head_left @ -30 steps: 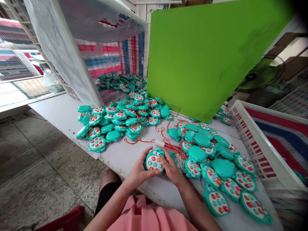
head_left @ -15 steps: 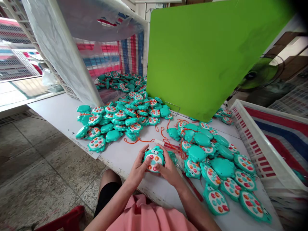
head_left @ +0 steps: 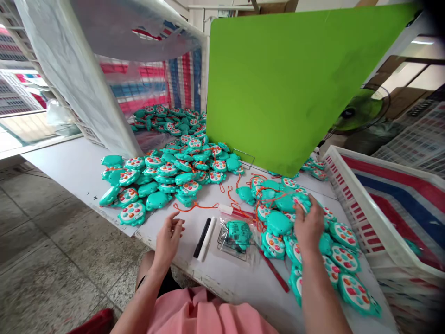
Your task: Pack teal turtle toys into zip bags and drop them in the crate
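Note:
My right hand (head_left: pixel 309 226) is over the right-hand pile, with its thumb and fingers closed on a teal animal-shaped button toy (head_left: pixel 303 200). Partly hidden by that hand and forearm, the other toys (head_left: pixel 279 223) around it show teal backs or white faces with coloured buttons. My left hand (head_left: pixel 169 239) is above the table's front edge, holding nothing, its fingers loosely bent and apart. Just right of it lie a black marker (head_left: pixel 202 237) and a white one (head_left: pixel 207 239), side by side. Beyond them is a clear bag (head_left: pixel 238 236) with a teal toy inside.
A larger toy pile (head_left: pixel 167 174) spreads from a plastic-lined crate (head_left: pixel 114 106) at left. The green board (head_left: pixel 278 88) stands behind. Orange cords (head_left: pixel 196 206) and a red strip (head_left: pixel 274 271) lie on the table (head_left: pixel 222 273). At right is a white basket (head_left: pixel 385 222).
The toy formerly between both hands is no longer there. My right hand has moved right to the pile and grips a toy; my left hand has drawn back left, uncovering the markers and bag.

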`<state>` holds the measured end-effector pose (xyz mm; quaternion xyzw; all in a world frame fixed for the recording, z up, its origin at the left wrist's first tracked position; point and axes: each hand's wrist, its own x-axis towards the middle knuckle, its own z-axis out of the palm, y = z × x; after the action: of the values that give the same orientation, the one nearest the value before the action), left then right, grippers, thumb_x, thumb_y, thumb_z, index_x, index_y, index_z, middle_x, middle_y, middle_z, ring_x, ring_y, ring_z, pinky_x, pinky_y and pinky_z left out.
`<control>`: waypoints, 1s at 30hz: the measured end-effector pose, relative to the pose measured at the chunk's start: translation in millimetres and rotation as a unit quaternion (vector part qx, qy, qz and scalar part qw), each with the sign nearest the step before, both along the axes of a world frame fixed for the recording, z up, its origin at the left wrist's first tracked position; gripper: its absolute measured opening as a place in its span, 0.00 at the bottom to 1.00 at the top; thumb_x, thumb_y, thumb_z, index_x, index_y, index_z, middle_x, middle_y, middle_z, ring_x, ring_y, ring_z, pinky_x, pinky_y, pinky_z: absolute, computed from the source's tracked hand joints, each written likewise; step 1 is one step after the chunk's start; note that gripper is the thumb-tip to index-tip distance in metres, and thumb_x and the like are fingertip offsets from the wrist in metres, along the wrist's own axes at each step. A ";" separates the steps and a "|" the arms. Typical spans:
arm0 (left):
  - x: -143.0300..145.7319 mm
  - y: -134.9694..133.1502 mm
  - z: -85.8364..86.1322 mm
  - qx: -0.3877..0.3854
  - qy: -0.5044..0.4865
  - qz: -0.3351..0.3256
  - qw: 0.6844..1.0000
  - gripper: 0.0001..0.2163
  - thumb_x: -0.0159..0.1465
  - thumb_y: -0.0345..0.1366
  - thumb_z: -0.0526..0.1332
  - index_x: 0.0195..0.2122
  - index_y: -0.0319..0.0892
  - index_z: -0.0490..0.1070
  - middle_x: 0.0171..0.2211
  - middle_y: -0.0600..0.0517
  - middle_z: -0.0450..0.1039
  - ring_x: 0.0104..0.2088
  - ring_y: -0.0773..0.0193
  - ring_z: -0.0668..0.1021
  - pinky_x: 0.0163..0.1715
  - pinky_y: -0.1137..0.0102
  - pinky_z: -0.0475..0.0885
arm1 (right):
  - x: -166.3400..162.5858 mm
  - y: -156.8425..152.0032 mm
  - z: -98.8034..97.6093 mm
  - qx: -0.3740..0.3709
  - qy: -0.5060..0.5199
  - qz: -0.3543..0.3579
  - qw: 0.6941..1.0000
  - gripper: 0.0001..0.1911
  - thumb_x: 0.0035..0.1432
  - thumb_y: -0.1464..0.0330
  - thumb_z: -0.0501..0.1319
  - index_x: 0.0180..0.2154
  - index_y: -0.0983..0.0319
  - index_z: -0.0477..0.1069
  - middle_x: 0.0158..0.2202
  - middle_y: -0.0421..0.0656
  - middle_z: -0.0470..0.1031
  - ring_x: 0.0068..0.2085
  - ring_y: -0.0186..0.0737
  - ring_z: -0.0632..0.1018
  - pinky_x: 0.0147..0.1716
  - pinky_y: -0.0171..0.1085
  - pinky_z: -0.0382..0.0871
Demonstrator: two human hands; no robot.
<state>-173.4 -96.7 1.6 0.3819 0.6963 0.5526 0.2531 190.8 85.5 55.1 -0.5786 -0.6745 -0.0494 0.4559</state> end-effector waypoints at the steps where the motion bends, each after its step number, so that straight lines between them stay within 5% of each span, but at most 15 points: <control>1: -4.7 -2.0 -4.5 -0.020 0.037 0.010 0.999 0.20 0.64 0.46 0.54 0.54 0.42 0.61 0.37 0.50 0.74 0.30 0.64 0.77 0.31 0.67 0.73 | 13.6 7.7 -4.5 -0.010 -0.039 -0.019 0.999 0.31 0.63 0.55 0.49 0.59 0.71 0.60 0.51 0.61 0.68 0.53 0.58 0.69 0.49 0.54 0.64; 4: -7.9 -6.0 -12.5 -0.071 0.123 0.010 0.990 0.18 0.65 0.44 0.52 0.52 0.43 0.64 0.34 0.51 0.75 0.30 0.62 0.77 0.35 0.66 0.71 | 31.9 21.4 -15.2 -0.044 -0.143 -0.042 0.988 0.32 0.62 0.53 0.49 0.55 0.72 0.64 0.46 0.62 0.72 0.48 0.61 0.71 0.47 0.56 0.64; 7: -2.3 -6.9 -13.8 -0.094 0.167 -0.012 0.981 0.17 0.65 0.43 0.50 0.52 0.45 0.65 0.35 0.51 0.77 0.36 0.60 0.78 0.38 0.66 0.70 | 15.0 32.5 -12.5 -0.027 -0.188 -0.007 0.982 0.29 0.63 0.53 0.49 0.52 0.69 0.68 0.47 0.59 0.72 0.50 0.59 0.70 0.50 0.55 0.62; 13: 3.6 -8.5 -17.1 -0.103 0.224 -0.028 0.969 0.15 0.66 0.42 0.49 0.51 0.46 0.66 0.38 0.50 0.78 0.38 0.58 0.80 0.38 0.65 0.71 | -84.9 87.5 13.6 -0.084 -0.227 0.196 0.950 0.26 0.62 0.60 0.52 0.59 0.65 0.60 0.56 0.55 0.65 0.58 0.52 0.65 0.56 0.49 0.58; 17: 1.9 -9.7 -23.0 -0.074 0.241 -0.016 0.967 0.13 0.66 0.41 0.50 0.48 0.47 0.68 0.40 0.49 0.78 0.39 0.56 0.80 0.40 0.63 0.73 | -155.1 143.5 8.2 -0.182 -0.288 0.211 0.916 0.33 0.58 0.66 0.57 0.63 0.65 0.53 0.64 0.53 0.55 0.63 0.51 0.57 0.60 0.46 0.53; 22: 0.6 -10.8 -25.2 -0.049 0.220 0.002 0.974 0.11 0.65 0.40 0.52 0.44 0.47 0.71 0.40 0.49 0.79 0.39 0.56 0.81 0.40 0.64 0.75 | -211.0 195.9 -17.5 -0.231 -0.295 0.186 0.908 0.44 0.50 0.70 0.63 0.66 0.62 0.46 0.67 0.56 0.48 0.65 0.61 0.53 0.58 0.54 0.52; 26: -0.3 -12.1 -27.5 -0.045 0.196 0.012 0.979 0.11 0.65 0.40 0.53 0.45 0.48 0.71 0.40 0.50 0.79 0.40 0.56 0.81 0.40 0.64 0.75 | -229.8 201.1 -30.5 -0.233 -0.278 0.185 0.913 0.47 0.48 0.71 0.66 0.65 0.62 0.47 0.66 0.57 0.49 0.64 0.64 0.53 0.58 0.56 0.49; 30: -0.6 -12.2 -28.5 -0.047 0.188 0.009 0.981 0.12 0.66 0.41 0.51 0.45 0.48 0.71 0.41 0.49 0.78 0.41 0.55 0.80 0.41 0.62 0.75 | -229.2 187.1 -26.3 -0.222 -0.236 0.202 0.924 0.31 0.55 0.73 0.60 0.61 0.64 0.58 0.61 0.58 0.60 0.60 0.57 0.63 0.57 0.50 0.53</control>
<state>-174.0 -108.8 -27.0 0.4602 0.7604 0.4395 0.1298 -38.4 272.6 28.8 -0.4881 -0.8587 0.0602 0.1439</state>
